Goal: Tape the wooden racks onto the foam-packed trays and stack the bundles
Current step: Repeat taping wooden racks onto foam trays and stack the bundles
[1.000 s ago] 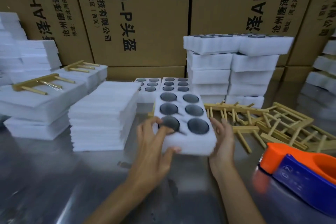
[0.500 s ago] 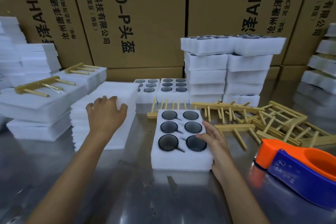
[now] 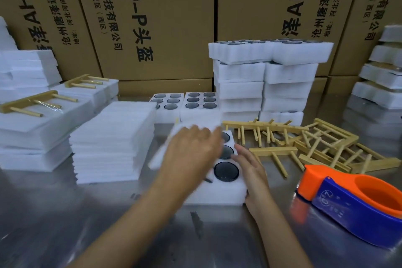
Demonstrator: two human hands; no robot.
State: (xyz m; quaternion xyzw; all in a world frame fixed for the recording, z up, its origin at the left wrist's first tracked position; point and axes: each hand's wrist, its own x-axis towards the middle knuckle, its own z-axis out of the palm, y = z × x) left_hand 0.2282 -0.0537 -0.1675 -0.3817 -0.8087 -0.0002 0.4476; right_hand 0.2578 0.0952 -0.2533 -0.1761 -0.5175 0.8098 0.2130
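A white foam tray (image 3: 219, 193) holding dark round discs lies on the steel table in front of me. My left hand (image 3: 191, 154) holds a thin white foam sheet (image 3: 195, 126) over the tray's left half; the grip under the sheet is hidden. My right hand (image 3: 252, 169) rests with straight fingers against the tray's right side. A heap of loose wooden racks (image 3: 304, 143) lies just right of the tray. Finished bundles with racks on top (image 3: 43, 111) sit at the left.
A stack of foam sheets (image 3: 113, 141) stands left of the tray. An orange and blue tape dispenser (image 3: 356, 200) sits at the right. Stacked foam trays (image 3: 265, 80) and two open trays (image 3: 185, 104) stand behind, with cardboard cartons (image 3: 152, 17) along the back.
My left hand left the foam sheet stack and swung right, bringing one sheet over the tray. My right hand stayed at the tray's right side.
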